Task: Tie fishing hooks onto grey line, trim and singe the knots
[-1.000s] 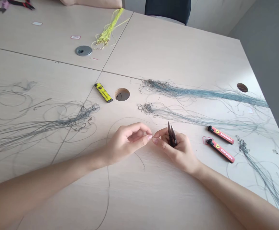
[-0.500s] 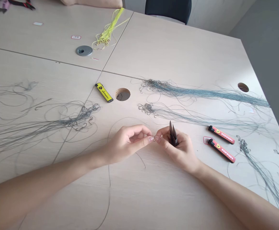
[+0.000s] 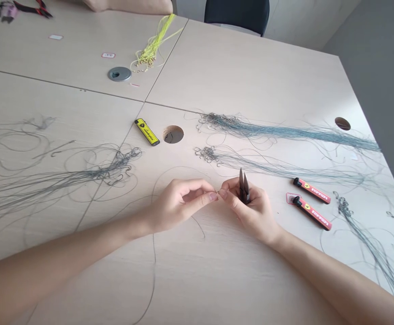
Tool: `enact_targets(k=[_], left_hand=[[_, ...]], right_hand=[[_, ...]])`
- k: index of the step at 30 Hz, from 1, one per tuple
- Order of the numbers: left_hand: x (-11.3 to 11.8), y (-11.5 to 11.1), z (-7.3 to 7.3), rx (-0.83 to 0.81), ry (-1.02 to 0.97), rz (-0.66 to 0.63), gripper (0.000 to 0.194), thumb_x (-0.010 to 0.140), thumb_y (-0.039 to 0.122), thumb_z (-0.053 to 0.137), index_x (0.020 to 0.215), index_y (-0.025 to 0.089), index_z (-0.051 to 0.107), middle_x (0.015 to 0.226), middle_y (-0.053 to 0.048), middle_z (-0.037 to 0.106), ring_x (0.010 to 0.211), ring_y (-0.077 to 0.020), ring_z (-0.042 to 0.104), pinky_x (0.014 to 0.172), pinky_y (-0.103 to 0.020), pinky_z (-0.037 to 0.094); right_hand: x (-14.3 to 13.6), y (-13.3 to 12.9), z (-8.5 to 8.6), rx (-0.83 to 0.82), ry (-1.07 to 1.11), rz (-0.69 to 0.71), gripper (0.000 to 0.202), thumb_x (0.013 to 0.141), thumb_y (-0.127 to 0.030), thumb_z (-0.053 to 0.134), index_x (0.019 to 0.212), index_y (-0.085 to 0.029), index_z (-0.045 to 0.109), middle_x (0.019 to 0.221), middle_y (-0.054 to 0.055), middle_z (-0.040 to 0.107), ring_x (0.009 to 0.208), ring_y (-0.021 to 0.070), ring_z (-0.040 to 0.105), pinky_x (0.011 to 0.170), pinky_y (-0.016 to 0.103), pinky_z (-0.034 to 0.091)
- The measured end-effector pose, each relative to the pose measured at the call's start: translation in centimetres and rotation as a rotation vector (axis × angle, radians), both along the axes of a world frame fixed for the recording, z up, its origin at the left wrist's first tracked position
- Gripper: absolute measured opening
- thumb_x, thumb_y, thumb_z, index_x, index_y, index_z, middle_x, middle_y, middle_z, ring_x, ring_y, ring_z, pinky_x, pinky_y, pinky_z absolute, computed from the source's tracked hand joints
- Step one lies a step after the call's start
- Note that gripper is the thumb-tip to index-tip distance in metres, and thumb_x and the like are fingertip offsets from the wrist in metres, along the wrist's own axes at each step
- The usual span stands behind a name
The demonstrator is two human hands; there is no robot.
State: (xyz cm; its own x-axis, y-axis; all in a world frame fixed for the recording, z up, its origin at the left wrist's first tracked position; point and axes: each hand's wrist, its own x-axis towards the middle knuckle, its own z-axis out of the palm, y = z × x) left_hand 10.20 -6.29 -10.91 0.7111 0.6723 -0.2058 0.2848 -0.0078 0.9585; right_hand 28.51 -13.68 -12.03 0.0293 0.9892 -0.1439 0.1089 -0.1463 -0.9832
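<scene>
At middle left of the frame lies a tangled bundle of lines (image 3: pixel 115 167); nearer the centre, a loose thin line (image 3: pixel 154 262) curves under the left hand (image 3: pixel 183 203). That hand has barely moved, its grip pinched on a tiny piece (image 3: pixel 218 192) at centre, too fine to identify. The right hand (image 3: pixel 256 214) has edged slightly right and upward, fingertips pinching the piece's other side, scissors (image 3: pixel 244 188) kept in its grip; the fine fingertip work seems still under way.
</scene>
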Motion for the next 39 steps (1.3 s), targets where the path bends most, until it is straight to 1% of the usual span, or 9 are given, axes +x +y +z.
enact_targets(k=[3,6,9,12,16,20,26,31,39], left_hand=[[0.0,0.0,0.1,0.016,0.001,0.026,0.027,0.094,0.039,0.055,0.081,0.017,0.064,0.065,0.005,0.049,0.057,-0.0082,0.041,0.052,-0.021,0.034],[0.3,-0.4,0.1,0.077,-0.053,0.081,0.026,0.096,0.035,0.052,0.079,0.017,0.059,0.066,0.005,0.048,0.060,-0.0084,0.043,0.055,-0.021,0.036],[0.9,-1.2,-0.1,0.164,-0.069,0.154,0.023,0.099,0.032,0.047,0.080,0.019,0.053,0.062,0.007,0.040,0.055,-0.0078,0.037,0.052,-0.020,0.034],[1.7,-1.6,-0.4,0.315,-0.065,0.219,0.021,0.100,0.027,0.043,0.082,0.019,0.049,0.062,0.007,0.040,0.055,-0.0079,0.038,0.052,-0.020,0.035],[2.9,-1.4,-0.9,0.524,-0.104,0.268,0.017,0.100,0.021,0.042,0.084,0.020,0.048,0.063,0.007,0.047,0.052,-0.0070,0.040,0.051,-0.018,0.035],[3.3,-1.0,-1.4,0.708,-0.119,0.237,0.014,0.099,0.015,0.043,0.088,0.021,0.049,0.061,0.009,0.046,0.046,-0.0048,0.039,0.046,-0.016,0.032],[2.4,-1.0,-1.7,0.838,-0.076,0.149,0.013,0.098,0.010,0.046,0.093,0.021,0.049,0.059,0.010,0.043,0.043,-0.0027,0.037,0.044,-0.012,0.032],[2.3,-1.0,-1.7,0.847,-0.046,0.137,0.011,0.099,0.012,0.045,0.093,0.021,0.048,0.057,0.010,0.042,0.042,-0.0030,0.036,0.043,-0.012,0.031],[2.2,-1.1,-1.7,0.826,-0.050,0.131,0.011,0.099,0.013,0.046,0.092,0.021,0.048,0.056,0.011,0.040,0.041,-0.0024,0.034,0.041,-0.012,0.029]], right_hand=[[0.0,0.0,-0.2,-0.036,0.064,-0.072,0.026,0.090,-0.043,0.064,0.083,-0.019,0.058,0.053,-0.008,0.037,0.045,0.0075,0.030,0.042,0.023,0.025],[-0.1,-0.1,-0.2,-0.070,0.284,-0.102,0.030,0.091,-0.051,0.060,0.086,-0.022,0.053,0.050,-0.010,0.033,0.040,0.0072,0.024,0.036,0.021,0.022],[-0.3,0.0,0.2,-0.154,0.562,0.018,0.043,0.091,-0.065,0.047,0.085,-0.023,0.047,0.053,-0.010,0.038,0.035,0.0057,0.018,0.031,0.020,0.020],[-0.3,0.3,0.6,-0.304,0.721,0.156,0.051,0.087,-0.072,0.049,0.083,-0.022,0.045,0.062,-0.009,0.045,0.033,0.0023,0.016,0.030,0.018,0.018],[0.1,0.6,0.9,-0.378,0.841,0.210,0.051,0.086,-0.070,0.054,0.080,-0.020,0.045,0.062,-0.009,0.044,0.035,0.0017,0.018,0.031,0.015,0.017],[0.1,0.5,0.6,-0.382,0.959,0.240,0.047,0.091,-0.065,0.050,0.076,-0.021,0.041,0.052,-0.009,0.045,0.033,0.0036,0.021,0.030,0.015,0.025],[-0.3,0.1,0.1,-0.357,1.024,0.313,0.047,0.099,-0.063,0.035,0.075,-0.022,0.036,0.044,-0.009,0.048,0.028,0.0056,0.025,0.033,0.017,0.036],[-0.2,0.1,0.2,-0.374,0.984,0.302,0.045,0.100,-0.061,0.032,0.076,-0.023,0.033,0.042,-0.010,0.044,0.028,0.0058,0.024,0.033,0.018,0.036],[-0.2,0.1,0.1,-0.362,0.991,0.359,0.046,0.102,-0.060,0.031,0.076,-0.022,0.035,0.044,-0.010,0.044,0.028,0.0051,0.023,0.034,0.017,0.035]])
